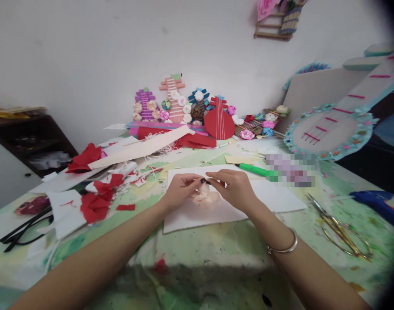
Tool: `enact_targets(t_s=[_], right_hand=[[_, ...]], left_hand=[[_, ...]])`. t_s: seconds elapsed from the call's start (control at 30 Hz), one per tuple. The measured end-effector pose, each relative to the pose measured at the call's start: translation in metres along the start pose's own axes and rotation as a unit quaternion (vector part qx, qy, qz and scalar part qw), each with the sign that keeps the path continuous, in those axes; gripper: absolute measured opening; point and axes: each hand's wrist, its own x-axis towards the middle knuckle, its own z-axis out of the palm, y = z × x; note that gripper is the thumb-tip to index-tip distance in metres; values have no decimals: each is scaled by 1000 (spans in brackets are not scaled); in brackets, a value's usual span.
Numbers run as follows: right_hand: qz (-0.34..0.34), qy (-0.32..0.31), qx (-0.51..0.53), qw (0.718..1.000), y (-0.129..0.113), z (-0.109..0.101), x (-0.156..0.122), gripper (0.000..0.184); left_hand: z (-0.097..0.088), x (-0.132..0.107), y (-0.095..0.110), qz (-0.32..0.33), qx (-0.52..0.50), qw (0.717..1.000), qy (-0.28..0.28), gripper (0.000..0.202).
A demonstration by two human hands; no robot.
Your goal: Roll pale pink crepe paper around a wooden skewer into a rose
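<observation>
A pale peach paper flower [205, 200] hangs with its petals down over a white sheet [187, 223] on the table. My left hand [183, 190] is closed, its thumb and fingers pinching the flower's narrow top end. From the other side my right hand [235, 186] closes on the same end, fingertips almost meeting those of the left. The fingers partly hide the pinched end. Just beyond the right hand lies a bright green tool [255, 170], perhaps a cutter or marker.
Gold-handled scissors [340, 228] and a blue-handled tool [377, 206] lie at the right. Red paper scraps [96, 206], a long pale paper strip [140, 150] and black glasses [29, 230] are at the left. Paper-flowered model instruments [176, 103] stand against the wall; a large one [329, 129] leans right.
</observation>
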Motion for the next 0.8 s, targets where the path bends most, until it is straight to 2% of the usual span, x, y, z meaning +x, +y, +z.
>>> enact_targets(t_s=[0.1, 0.33, 0.8], right_hand=[[26, -13, -19, 999, -1, -2, 0, 22], [-3, -23, 2, 1000, -4, -9, 0, 18], [23, 19, -38, 999, -11, -8, 1, 25]], left_hand=[[-2, -1, 0, 31, 40, 999, 3, 31], [-3, -5, 5, 97, 129, 987, 15, 24], [-3, -6, 1, 141, 124, 982, 4, 25]])
